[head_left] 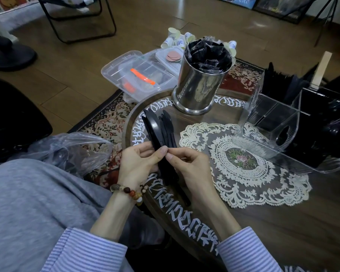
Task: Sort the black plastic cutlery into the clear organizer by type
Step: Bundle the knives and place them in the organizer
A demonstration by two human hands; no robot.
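Note:
Over the left side of the round table, both hands hold one bunch of black plastic cutlery (161, 130), with knife, spoon and fork tips fanned upward. My left hand (139, 163) grips the bunch from the left, thumb across the handles. My right hand (188, 165) pinches the handles from the right, its thumb touching the left thumb. The clear organizer (267, 130) stands at the table's right, its near compartments showing nothing inside. Black cutlery (283, 83) stands upright in its far part.
A shiny metal cup (198, 85) stuffed with black wrapped packets stands behind the bunch. A lace doily (243, 163) covers the table's middle. A clear plastic bag (77, 150) lies by my knee at left. On the floor behind lies a clear box (137, 75) with orange items.

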